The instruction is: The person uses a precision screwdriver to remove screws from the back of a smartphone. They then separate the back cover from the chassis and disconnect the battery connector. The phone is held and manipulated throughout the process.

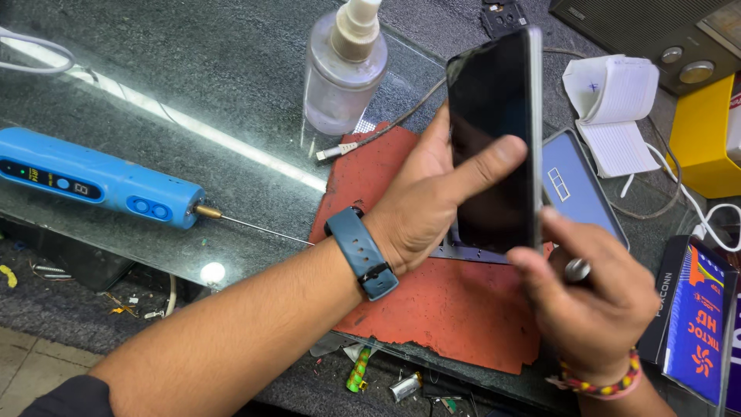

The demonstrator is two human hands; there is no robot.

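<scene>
The left hand (421, 202) has its grip clamped on a dark smartphone (494, 139), held upright above the red mat (455, 309), thumb across the screen. At four o'clock, the right hand (594, 297) pinches a small metal-tipped tool (576, 269) at the phone's lower edge. A blue-and-black box (698, 324) lies at three o'clock, a yellow box (704, 139) at one, a spray bottle (345, 73) at eleven, and a blue electric screwdriver (96, 179) at nine on the glass desk (193, 77).

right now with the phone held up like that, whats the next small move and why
Probably bring the tool's tip to the phone's lower edge: the left hand holds it upright over the red mat, and the right hand grips a small metal-tipped tool just below it.
</scene>
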